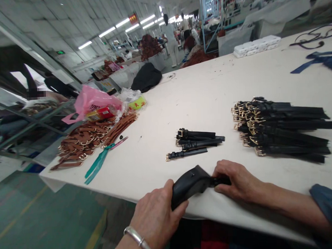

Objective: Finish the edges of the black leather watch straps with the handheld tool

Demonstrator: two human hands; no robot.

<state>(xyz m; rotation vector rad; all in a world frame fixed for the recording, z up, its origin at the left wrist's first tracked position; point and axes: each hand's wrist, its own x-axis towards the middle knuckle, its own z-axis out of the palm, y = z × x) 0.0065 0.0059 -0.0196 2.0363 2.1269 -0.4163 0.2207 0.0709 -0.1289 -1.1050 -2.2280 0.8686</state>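
White table [208,89], pink bag [95,100] of packets

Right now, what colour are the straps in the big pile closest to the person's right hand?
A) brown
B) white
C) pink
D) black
D: the big pile of straps beyond the right hand is black with gold buckles; the brown straps lie far off on the table's other side, near the pink bag.
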